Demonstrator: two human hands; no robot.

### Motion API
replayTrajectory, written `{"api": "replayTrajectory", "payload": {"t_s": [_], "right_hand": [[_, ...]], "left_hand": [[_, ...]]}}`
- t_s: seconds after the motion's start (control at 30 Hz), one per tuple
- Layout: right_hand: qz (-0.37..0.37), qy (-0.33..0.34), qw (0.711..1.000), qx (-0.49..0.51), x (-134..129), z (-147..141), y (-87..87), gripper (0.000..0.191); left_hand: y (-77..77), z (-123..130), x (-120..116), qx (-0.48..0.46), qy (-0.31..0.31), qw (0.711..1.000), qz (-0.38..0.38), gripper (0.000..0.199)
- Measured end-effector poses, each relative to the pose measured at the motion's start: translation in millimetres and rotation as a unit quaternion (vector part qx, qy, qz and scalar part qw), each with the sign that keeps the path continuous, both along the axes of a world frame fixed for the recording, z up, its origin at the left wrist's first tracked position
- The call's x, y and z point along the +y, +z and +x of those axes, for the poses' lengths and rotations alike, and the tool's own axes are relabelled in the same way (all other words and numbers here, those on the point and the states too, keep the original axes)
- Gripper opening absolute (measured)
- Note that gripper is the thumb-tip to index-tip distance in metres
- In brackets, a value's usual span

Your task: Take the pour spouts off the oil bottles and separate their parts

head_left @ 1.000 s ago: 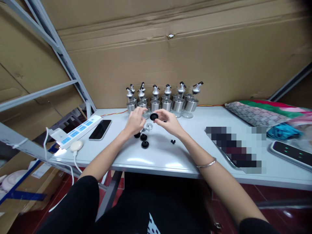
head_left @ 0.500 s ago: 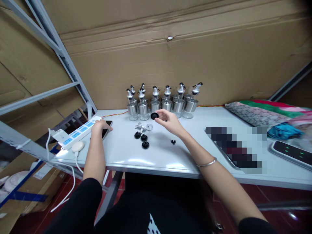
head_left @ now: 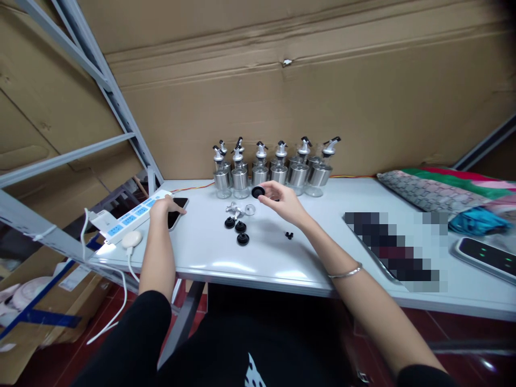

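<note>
My right hand [head_left: 284, 203] pinches a black round cap [head_left: 258, 192] at its edge, held just in front of the bottles. Beneath it on the table lie several black ribbed stoppers [head_left: 241, 227], silvery spout pieces [head_left: 234, 209] and a clear round part [head_left: 250, 209]. Small black bits [head_left: 289, 235] sit closer to the table's front. My left hand [head_left: 162, 207] rests between the power strip and a dark phone [head_left: 176, 212], its thumb stretched over the phone; its other fingers are partly hidden. Glass bottles with steel sleeves and pour spouts [head_left: 279, 172] stand upright along the back.
A white power strip [head_left: 135, 217] and a round white plug [head_left: 131, 238] with a cable lie at the left. To the right are a blurred-out dark flat object [head_left: 387, 250], patterned fabric [head_left: 427, 188] and a device with green lights [head_left: 489, 255]. Cardboard [head_left: 250, 102] walls the back.
My view has shifted slightly. My left hand has shifted a little, so more of the phone shows. My right hand still holds the black cap in nearly the same spot.
</note>
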State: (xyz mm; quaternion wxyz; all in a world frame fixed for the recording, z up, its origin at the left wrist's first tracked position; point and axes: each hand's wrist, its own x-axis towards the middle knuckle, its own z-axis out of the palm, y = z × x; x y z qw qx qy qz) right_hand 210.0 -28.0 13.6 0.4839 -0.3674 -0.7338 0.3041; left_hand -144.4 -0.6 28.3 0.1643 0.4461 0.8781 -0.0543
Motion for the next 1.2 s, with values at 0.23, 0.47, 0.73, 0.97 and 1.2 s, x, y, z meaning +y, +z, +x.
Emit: {"api": "replayTrajectory", "payload": {"t_s": [0.23, 0.47, 0.73, 0.97, 1.2], "right_hand": [[0.001, -0.002, 1.0, -0.009, -1, -1, 0.6, 0.029], [-0.002, 0.007, 1.0, -0.008, 0, 0, -1.0, 0.029], [-0.008, 0.006, 1.0, -0.01, -1, -1, -1.3, 0.03], [-0.033, 0.022, 0.999, 0.03, 8, 0, -8.4, 0.032], [-0.045, 0.011, 0.991, 0.122, 14, 4, -8.5, 0.034]], "left_hand": [[-0.6, 1, -2, -0.013, -0.01, 1.0, 0.008, 0.106], [-3.5, -2, 0, -0.003, 0.022, 1.0, 0.014, 0.109], [-0.9, 3, -7, -0.018, 0.03, 0.999, 0.033, 0.107], [7.0, 53, -13, 0.031, -0.135, 0.913, 0.384, 0.079], [10.0, 164, -24, -0.066, -0.474, 0.677, 0.559, 0.049]]}}
